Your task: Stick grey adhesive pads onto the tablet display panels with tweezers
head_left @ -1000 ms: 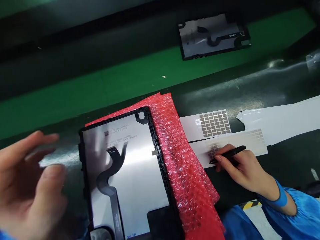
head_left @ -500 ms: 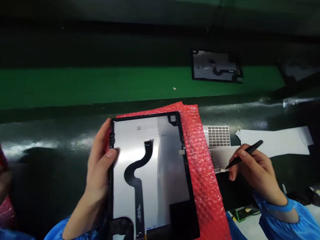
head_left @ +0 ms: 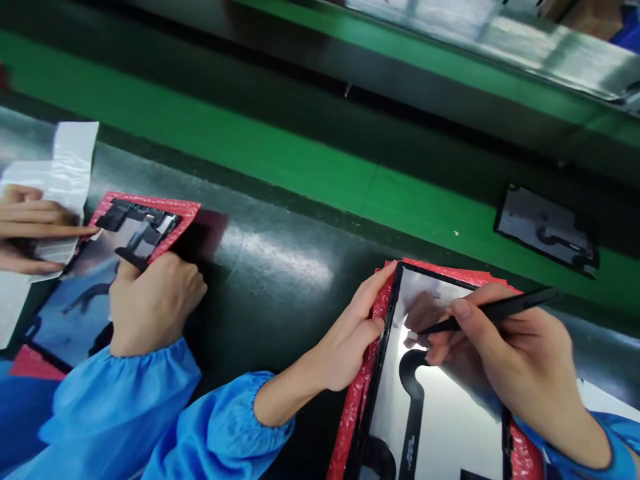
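My left hand (head_left: 345, 340) grips the left edge of a tablet screen (head_left: 460, 413), thumb at the frame. The screen lies silver back up, with a curved black flex cable (head_left: 414, 393) running down it. My right hand (head_left: 520, 360) pinches slim black tweezers (head_left: 495, 310) over the upper part of the screen. A small pale sticker (head_left: 411, 339) is at their tip, close above the cable's top end; I cannot tell whether it touches the surface. Under the screen lies red bubble wrap (head_left: 345, 427).
At left, a co-worker's hands (head_left: 155, 300) work over another tablet screen (head_left: 80, 300) on red bubble wrap, beside white sheets (head_left: 75, 160). A further screen (head_left: 547, 230) rests on the green strip (head_left: 310, 160) at right. White paper (head_left: 607, 400) shows at the right edge.
My right hand has brought the tweezers with the small sticker from the label sheet over to the screen. The view has swung left, bringing the co-worker's hands into sight. My left hand keeps its hold.
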{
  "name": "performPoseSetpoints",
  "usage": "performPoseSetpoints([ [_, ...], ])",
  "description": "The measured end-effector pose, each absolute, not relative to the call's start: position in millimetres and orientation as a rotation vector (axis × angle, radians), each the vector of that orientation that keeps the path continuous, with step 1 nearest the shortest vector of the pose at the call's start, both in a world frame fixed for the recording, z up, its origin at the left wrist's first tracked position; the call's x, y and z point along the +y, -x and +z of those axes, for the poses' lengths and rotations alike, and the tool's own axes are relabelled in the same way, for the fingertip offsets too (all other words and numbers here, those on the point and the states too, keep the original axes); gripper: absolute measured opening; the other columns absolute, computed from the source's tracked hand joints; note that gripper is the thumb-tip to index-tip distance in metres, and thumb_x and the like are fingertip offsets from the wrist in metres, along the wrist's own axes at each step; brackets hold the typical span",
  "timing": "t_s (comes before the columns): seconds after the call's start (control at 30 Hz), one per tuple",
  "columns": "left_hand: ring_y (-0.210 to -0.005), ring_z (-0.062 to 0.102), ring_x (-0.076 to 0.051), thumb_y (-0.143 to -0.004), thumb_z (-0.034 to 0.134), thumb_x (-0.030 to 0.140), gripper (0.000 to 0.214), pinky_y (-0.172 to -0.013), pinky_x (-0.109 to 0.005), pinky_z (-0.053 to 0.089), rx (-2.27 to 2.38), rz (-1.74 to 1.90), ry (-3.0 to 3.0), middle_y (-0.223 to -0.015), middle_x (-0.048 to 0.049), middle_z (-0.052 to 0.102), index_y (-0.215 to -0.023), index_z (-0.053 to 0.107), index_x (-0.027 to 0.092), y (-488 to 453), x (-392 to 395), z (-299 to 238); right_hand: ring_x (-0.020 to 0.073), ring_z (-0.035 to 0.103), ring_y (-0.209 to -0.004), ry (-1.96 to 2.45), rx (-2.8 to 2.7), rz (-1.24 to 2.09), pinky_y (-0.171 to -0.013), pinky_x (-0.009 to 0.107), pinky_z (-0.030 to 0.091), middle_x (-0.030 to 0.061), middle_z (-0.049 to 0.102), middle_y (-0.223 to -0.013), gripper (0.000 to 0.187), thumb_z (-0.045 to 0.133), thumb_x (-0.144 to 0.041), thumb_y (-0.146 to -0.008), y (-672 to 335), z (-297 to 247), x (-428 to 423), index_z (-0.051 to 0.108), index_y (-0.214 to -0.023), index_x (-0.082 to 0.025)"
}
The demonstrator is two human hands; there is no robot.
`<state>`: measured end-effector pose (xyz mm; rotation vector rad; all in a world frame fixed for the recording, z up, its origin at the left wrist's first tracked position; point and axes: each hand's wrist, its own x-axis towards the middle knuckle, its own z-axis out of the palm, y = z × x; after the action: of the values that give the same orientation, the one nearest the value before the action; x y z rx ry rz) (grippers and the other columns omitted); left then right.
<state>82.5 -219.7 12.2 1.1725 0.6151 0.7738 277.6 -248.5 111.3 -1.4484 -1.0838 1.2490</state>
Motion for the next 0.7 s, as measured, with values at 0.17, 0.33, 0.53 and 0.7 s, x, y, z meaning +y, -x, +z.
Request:
performPoseSetpoints([
  [0.17,-0.163,0.023,-0.029,-0.103,0.045,0.021,0.070,-0.136,-0.050,0.013,0.557,0.788,-1.250,-0.177,0.0034,0.025,-0.169,0.029,0.039,-79.2,-219.5,15.0,0.0229,0.079,-0.055,1.506,-1.061,1.294,-0.053,0.026,0.067,0.0069,0.080,-0.069,0.026,0.074,-0.041,-0.100,-275.8,102.2,-240.8,0.071,-0.084,-0.021],
  [0.33,-0.162,0.024,-0.030,-0.105,0.045,0.025,0.067,-0.135,-0.052,0.017,0.556,0.793,-1.273,-0.176,-0.0001,0.028,-0.169,0.029,0.037,-79.9,-219.8,16.0,0.0250,0.081,-0.059,1.538,-1.125,1.333,-0.056,0.027,0.069,0.0093,0.082,-0.074,0.024,0.074,-0.040,-0.101,-281.5,96.3,-243.8,0.074,-0.087,-0.021],
  [0.53,-0.158,0.032,-0.033,-0.106,0.042,0.031,0.066,-0.134,-0.054,0.019,0.558,0.848,-1.313,-0.173,-0.0037,0.034,-0.170,0.027,0.033,-83.0,-222.1,10.0,0.0272,0.080,-0.057,1.642,-1.125,1.293,-0.054,0.029,0.069,0.0097,0.081,-0.071,0.030,0.076,-0.049,-0.097,-282.7,96.0,-243.7,0.076,-0.084,-0.021],
  [0.7,-0.159,0.031,-0.031,-0.104,0.044,0.022,0.070,-0.134,-0.053,0.019,0.580,0.764,-1.281,-0.175,-0.0021,0.030,-0.170,0.026,0.035,-78.4,-221.6,19.5,0.0266,0.080,-0.058,1.740,-1.202,1.226,-0.054,0.027,0.068,0.0083,0.081,-0.070,0.032,0.077,-0.053,-0.095,-284.6,98.2,-242.4,0.077,-0.083,-0.023],
])
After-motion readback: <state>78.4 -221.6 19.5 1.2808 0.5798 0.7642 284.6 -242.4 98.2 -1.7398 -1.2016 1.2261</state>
